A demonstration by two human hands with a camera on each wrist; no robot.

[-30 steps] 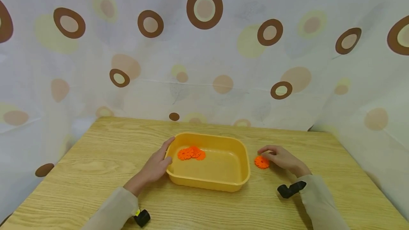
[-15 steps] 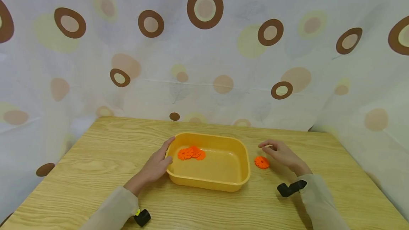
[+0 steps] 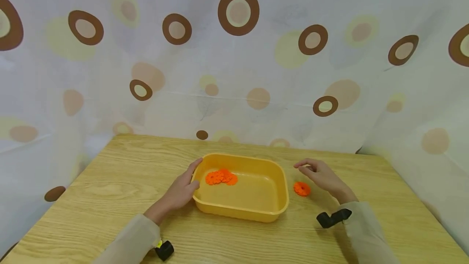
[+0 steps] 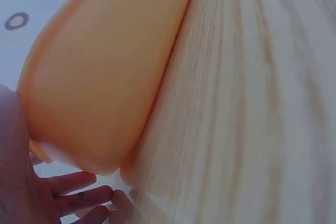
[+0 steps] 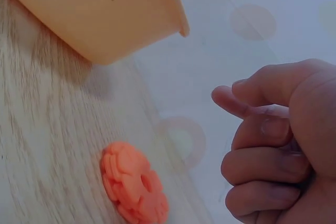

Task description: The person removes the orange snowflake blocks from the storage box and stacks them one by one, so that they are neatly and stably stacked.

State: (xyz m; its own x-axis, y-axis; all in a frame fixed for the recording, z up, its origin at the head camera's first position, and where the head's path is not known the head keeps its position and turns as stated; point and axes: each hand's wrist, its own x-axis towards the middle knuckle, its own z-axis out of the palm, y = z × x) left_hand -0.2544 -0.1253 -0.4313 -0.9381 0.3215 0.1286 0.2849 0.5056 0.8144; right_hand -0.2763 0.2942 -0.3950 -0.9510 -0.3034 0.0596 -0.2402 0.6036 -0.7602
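Note:
In the head view, my left hand (image 3: 181,190) grips the left end of a yellow plastic tub (image 3: 238,213), thumb over the rim and fingers along the outside. Several flat orange flower-shaped discs with notched edges (image 3: 214,177) overlap one another inside the tub, toward its left side. Right of the tub, a small stack of the same orange discs (image 5: 139,184) lies on the table. My right hand (image 3: 324,178) hovers just beyond that stack. Its thumb and index fingertips come close together, the other fingers are curled in, and nothing shows between them.
The wood-grain table (image 3: 121,182) runs back to a white curtain (image 3: 234,60) printed with brown and beige ovals. Black wrist mounts (image 3: 333,218) stick out from both sleeves. The tub's right wall stands close to the loose stack.
My right hand has drawn up and away from the loose orange stack, which its fingers overlapped before. The left hand and tub hold still; the head view has shifted slightly.

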